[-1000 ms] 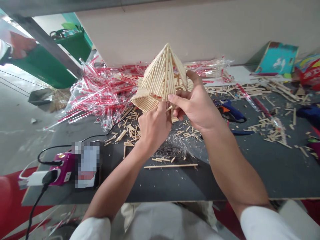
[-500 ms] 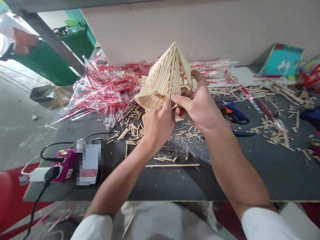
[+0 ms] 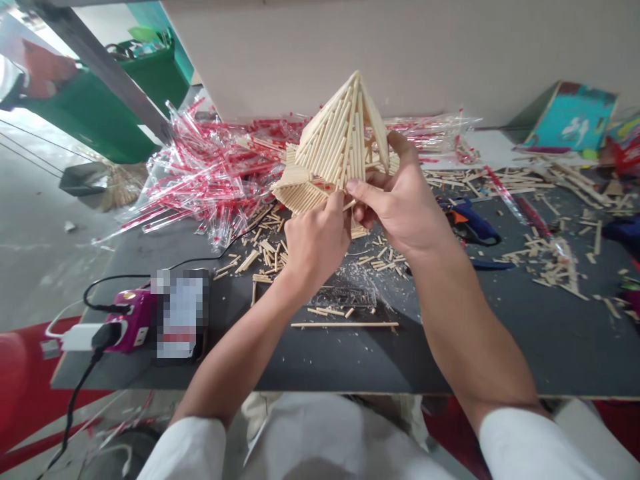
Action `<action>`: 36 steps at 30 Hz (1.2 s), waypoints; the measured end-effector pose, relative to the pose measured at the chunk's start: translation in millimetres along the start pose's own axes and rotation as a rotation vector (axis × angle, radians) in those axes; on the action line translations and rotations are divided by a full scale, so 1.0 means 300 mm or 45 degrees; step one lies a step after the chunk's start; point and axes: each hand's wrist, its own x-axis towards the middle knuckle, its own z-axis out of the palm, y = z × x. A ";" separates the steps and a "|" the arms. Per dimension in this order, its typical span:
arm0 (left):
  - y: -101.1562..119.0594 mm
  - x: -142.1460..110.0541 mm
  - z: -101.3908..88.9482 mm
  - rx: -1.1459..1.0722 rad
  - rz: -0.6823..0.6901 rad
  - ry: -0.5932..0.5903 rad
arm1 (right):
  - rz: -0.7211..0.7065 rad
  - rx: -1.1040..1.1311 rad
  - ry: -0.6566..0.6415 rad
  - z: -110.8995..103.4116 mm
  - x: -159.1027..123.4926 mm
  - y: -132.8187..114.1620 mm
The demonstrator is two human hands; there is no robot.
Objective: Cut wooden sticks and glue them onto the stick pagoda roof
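A model house (image 3: 334, 148) built from thin wooden sticks, with a pointed roof, is held up above the table. My right hand (image 3: 393, 193) grips its right side, thumb pressed at the lower front edge and fingers curled around behind. Close beside that thumb, my left hand (image 3: 320, 237) has its fingers closed at the house's lower front edge. The left fingertips are partly hidden, and I cannot tell whether a small stick is also between them. Below the hands, one long wooden stick (image 3: 345, 325) lies on the dark table (image 3: 350, 367).
Red-and-clear plastic wrappers (image 3: 210, 173) heap at the back left. Loose short sticks (image 3: 267, 257) are scattered about. A blue glue gun (image 3: 470, 223) lies to the right. At the left are a phone (image 3: 180, 317) and a purple power adapter (image 3: 131, 320) with cables.
The model house and both hands sit slightly higher and further right in view, while the camera view has shifted a little. Both hands keep the same hold.
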 end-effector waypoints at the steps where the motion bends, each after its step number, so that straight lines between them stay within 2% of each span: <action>1: -0.002 0.000 0.000 -0.001 0.001 0.003 | 0.002 -0.004 0.006 0.001 -0.001 -0.001; 7: -0.003 -0.012 -0.003 -0.015 0.006 0.058 | -0.037 0.019 -0.026 -0.008 0.002 0.009; 14: 0.027 -0.030 0.002 -0.090 -0.134 0.119 | -0.068 0.006 -0.073 -0.015 0.017 0.037; 22: 0.056 -0.015 0.012 -0.066 -0.197 0.151 | -0.105 -0.060 -0.077 -0.018 0.040 0.068; 31: 0.051 -0.007 0.005 -0.122 -0.186 0.156 | -0.007 0.039 -0.029 -0.016 0.016 0.007; 36: 0.053 -0.006 0.006 -0.113 -0.199 0.123 | -0.024 0.025 -0.028 -0.007 0.020 0.020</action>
